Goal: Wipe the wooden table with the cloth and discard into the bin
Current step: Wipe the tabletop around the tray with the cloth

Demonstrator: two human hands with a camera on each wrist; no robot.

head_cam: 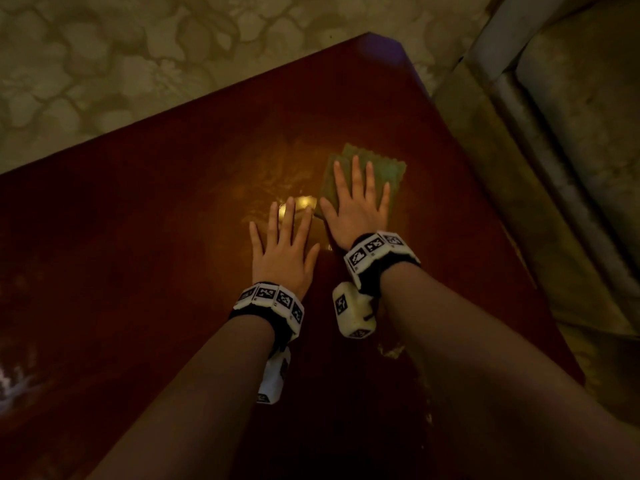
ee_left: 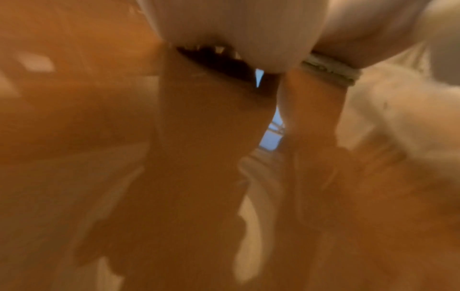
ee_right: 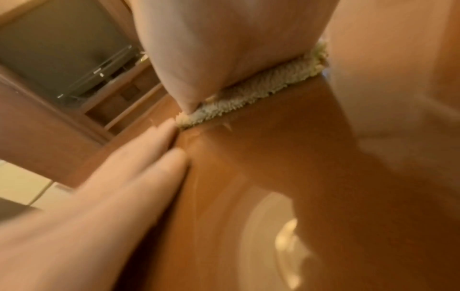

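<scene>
A folded green cloth (head_cam: 388, 174) lies flat on the glossy dark red wooden table (head_cam: 173, 237). My right hand (head_cam: 356, 206) presses it down with straight, spread fingers. My left hand (head_cam: 282, 244) rests flat on the bare tabletop just left of the cloth, fingers straight. The right wrist view shows the cloth's fluffy edge (ee_right: 251, 96) squeezed under my palm, with the left hand's fingers (ee_right: 139, 157) beside it. In the blurred left wrist view the cloth's edge (ee_left: 328, 72) shows under a finger. No bin is in view.
Patterned beige floor (head_cam: 104, 64) lies beyond the table's far edge. A pale upholstered seat (head_cam: 571, 133) stands close to the table's right edge. A bright lamp reflection (head_cam: 304, 202) shines on the tabletop between the hands.
</scene>
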